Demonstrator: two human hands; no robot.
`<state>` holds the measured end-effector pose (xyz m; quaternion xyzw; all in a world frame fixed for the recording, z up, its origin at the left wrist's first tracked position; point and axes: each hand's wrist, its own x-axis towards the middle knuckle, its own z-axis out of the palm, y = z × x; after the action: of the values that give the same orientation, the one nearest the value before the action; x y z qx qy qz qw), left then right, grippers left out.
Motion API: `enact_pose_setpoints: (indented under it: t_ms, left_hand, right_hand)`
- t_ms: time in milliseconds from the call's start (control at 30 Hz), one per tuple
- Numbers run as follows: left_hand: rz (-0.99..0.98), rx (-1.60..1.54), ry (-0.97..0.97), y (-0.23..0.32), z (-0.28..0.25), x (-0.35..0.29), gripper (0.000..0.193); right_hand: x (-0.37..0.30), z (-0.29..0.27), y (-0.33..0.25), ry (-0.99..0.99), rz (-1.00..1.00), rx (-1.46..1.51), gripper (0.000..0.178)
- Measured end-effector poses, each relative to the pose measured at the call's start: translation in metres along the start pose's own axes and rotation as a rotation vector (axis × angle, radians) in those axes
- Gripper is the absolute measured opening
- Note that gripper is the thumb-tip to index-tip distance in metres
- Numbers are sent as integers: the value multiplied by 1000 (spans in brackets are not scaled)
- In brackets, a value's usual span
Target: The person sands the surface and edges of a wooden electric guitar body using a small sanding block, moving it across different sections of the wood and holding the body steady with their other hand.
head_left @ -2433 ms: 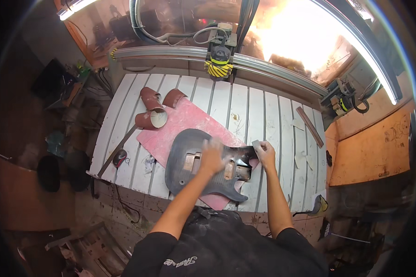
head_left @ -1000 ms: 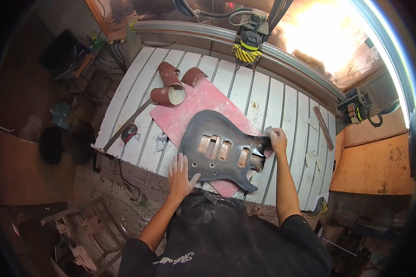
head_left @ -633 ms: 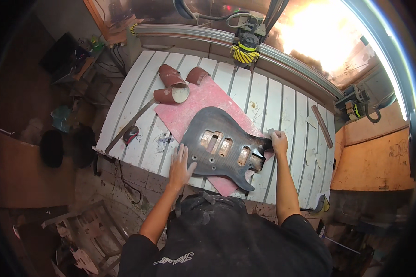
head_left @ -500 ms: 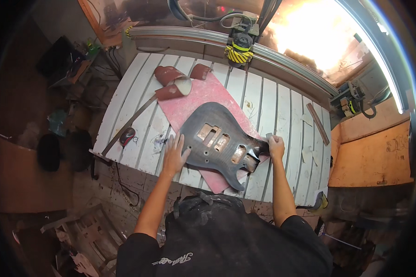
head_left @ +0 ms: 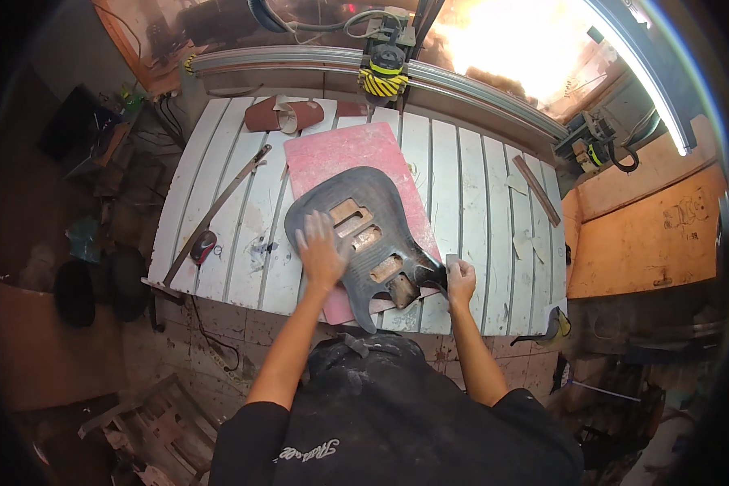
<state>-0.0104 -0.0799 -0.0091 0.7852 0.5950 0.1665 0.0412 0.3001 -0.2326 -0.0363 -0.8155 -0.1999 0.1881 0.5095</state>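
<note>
The dark grey wooden guitar body with cut-out cavities (head_left: 387,227) lies face up in the middle of the frame, slanting across a dusty pink rectangular sheet (head_left: 356,150), its glossy black horn pointing to the lower right. The left hand (head_left: 321,249) rests flat on the left part of its face, the grip slack and fingers apart. The right hand (head_left: 460,279), right of centre, has its grip together on a small grey flat piece (head_left: 451,259) beside that horn; whether it also presses the wood I cannot tell.

The step in hand looks like checking or smoothing the surface; the next move seems to call for a steadying left palm and the grey piece laid evenly against the black edge.

Beyond, the white slatted tabletop (head_left: 470,211) carries curled rust-brown sheets (head_left: 259,116) at upper left and a red-and-black computer mouse (head_left: 204,245) at left.
</note>
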Motion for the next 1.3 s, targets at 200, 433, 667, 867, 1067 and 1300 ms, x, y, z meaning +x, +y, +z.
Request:
enact_pose_setpoints:
  t_ms: [200, 433, 667, 867, 1067, 1300]
  left_hand:
    - [491, -226, -345, 56, -20, -80, 93]
    - [283, -84, -161, -30, -21, -51, 91]
    - [-91, -86, -60, -52, -21, -25, 95]
    - [53, -111, -142, 19, -24, -105, 99]
    - [242, -232, -348, 25, -45, -138, 99]
    - [-1, -40, -226, -2, -41, -74, 96]
  right_hand:
    - [-13, 6, -22, 0, 13, -28, 39]
    - [-13, 7, -20, 37, -12, -39, 44]
    - [-15, 9, -21, 58, -14, -109, 46]
    - [-20, 7, -29, 23, 6, -119, 48]
    - [-10, 4, -6, 17, -57, -64, 47]
    - [1, -7, -6, -154, -40, 104, 33]
